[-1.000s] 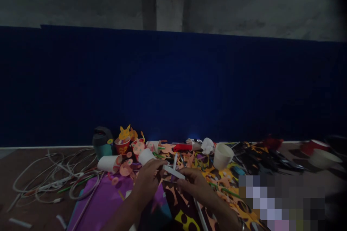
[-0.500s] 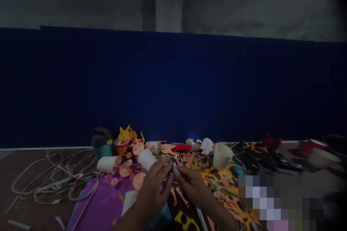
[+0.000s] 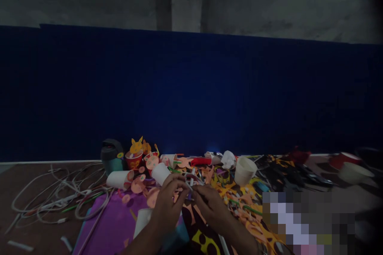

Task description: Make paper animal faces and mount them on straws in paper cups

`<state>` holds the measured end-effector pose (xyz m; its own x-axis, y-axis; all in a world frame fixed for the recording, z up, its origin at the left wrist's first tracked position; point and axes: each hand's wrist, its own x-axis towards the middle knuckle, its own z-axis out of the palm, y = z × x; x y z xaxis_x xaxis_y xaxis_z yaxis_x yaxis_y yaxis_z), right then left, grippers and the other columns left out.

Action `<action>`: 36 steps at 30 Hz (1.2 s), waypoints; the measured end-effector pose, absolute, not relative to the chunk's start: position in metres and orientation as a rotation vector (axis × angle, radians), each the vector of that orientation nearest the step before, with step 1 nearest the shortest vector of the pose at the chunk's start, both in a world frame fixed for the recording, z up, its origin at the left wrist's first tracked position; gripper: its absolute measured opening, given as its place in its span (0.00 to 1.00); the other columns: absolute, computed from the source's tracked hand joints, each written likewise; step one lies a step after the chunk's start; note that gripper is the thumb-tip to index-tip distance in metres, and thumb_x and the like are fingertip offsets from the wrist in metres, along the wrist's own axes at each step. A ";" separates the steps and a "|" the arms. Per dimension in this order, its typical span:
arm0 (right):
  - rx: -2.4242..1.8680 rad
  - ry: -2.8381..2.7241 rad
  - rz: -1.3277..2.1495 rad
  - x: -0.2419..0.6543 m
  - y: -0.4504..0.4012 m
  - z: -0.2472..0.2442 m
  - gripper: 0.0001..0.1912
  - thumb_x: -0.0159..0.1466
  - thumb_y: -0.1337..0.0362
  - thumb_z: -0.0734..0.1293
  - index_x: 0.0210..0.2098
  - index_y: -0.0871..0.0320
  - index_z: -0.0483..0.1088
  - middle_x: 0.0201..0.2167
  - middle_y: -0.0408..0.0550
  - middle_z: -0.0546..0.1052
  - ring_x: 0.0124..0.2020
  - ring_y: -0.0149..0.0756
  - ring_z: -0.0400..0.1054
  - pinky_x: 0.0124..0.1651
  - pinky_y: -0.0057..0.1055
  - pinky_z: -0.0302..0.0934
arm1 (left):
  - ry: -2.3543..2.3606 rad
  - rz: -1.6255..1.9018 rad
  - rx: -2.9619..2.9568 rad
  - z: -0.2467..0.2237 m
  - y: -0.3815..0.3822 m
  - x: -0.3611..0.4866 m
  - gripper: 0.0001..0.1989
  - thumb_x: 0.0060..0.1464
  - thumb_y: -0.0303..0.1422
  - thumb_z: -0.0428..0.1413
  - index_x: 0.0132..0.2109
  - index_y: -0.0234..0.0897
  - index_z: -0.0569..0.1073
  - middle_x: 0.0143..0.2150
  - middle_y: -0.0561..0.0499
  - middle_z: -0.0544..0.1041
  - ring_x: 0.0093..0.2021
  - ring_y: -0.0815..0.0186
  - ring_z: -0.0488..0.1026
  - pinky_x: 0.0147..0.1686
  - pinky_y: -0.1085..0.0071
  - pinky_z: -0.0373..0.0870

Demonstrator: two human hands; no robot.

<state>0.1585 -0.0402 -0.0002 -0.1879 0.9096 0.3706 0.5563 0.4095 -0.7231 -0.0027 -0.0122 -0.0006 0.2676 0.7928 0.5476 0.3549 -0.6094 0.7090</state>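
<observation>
My left hand [image 3: 170,201] and my right hand [image 3: 209,203] meet low in the middle of the view, above the heap of craft pieces. Their fingertips pinch a thin whitish strip [image 3: 189,185] between them; its exact kind is too dim and small to make out, and part of it is hidden by the fingers. Just beyond the left hand a white paper cup [image 3: 160,173] lies tilted. A second paper cup [image 3: 143,220] is partly covered by the left forearm. Dark paper with cut-out holes [image 3: 191,227] spreads below the hands.
Purple sheets [image 3: 112,223] and tangled white cables [image 3: 44,203] lie on the left, near a dark teal speaker-like device [image 3: 112,157]. Cups with animal cut-outs [image 3: 134,157] stand behind. A pale cup [image 3: 245,171] and orange paper scraps [image 3: 254,227] are on the right.
The fingers of both hands have shifted slightly, and the right fingertips have moved down. More of the whitish strip shows between the hands. The view has tilted a little.
</observation>
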 end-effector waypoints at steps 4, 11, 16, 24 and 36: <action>-1.259 -1.851 0.458 0.159 -0.038 -0.005 0.17 0.62 0.65 0.58 0.18 0.59 0.65 0.16 0.39 0.64 0.22 0.29 0.57 0.29 0.27 0.50 | 1.000 1.309 2.161 0.002 -0.016 -0.001 0.05 0.55 0.28 0.51 0.34 0.39 0.70 0.40 0.47 0.70 0.44 0.59 0.67 0.43 0.62 0.67; -1.256 -1.780 0.397 0.157 -0.039 -0.007 0.18 0.57 0.68 0.60 0.12 0.58 0.54 0.13 0.38 0.55 0.20 0.28 0.53 0.28 0.27 0.47 | 1.012 1.305 2.299 0.006 -0.021 -0.001 0.06 0.56 0.28 0.49 0.34 0.39 0.70 0.41 0.47 0.69 0.45 0.58 0.65 0.43 0.61 0.64; -1.249 -1.694 0.496 0.154 -0.041 -0.006 0.19 0.56 0.67 0.60 0.12 0.58 0.52 0.12 0.37 0.52 0.18 0.26 0.49 0.25 0.26 0.46 | 0.999 1.292 2.346 0.005 -0.023 -0.001 0.05 0.57 0.29 0.49 0.35 0.39 0.70 0.42 0.46 0.68 0.45 0.58 0.64 0.44 0.61 0.63; -1.253 -1.651 0.520 0.152 -0.044 -0.004 0.19 0.56 0.66 0.60 0.11 0.58 0.54 0.12 0.38 0.53 0.18 0.27 0.50 0.26 0.27 0.47 | 0.931 1.290 2.264 0.009 -0.022 -0.004 0.04 0.56 0.29 0.51 0.34 0.39 0.69 0.42 0.47 0.67 0.46 0.59 0.64 0.45 0.62 0.63; -1.280 -1.803 0.269 0.155 -0.046 0.001 0.15 0.56 0.66 0.61 0.14 0.59 0.57 0.13 0.38 0.58 0.20 0.27 0.54 0.31 0.27 0.49 | 0.738 1.255 1.561 0.007 -0.022 0.005 0.07 0.53 0.33 0.54 0.28 0.37 0.68 0.38 0.50 0.65 0.37 0.64 0.65 0.34 0.72 0.63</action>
<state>0.1553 -0.0455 0.0007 -0.0787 0.8449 0.5292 0.6538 0.4445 -0.6124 0.0047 -0.0216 0.0071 0.2867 0.8848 0.3674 -0.1092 -0.3509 0.9300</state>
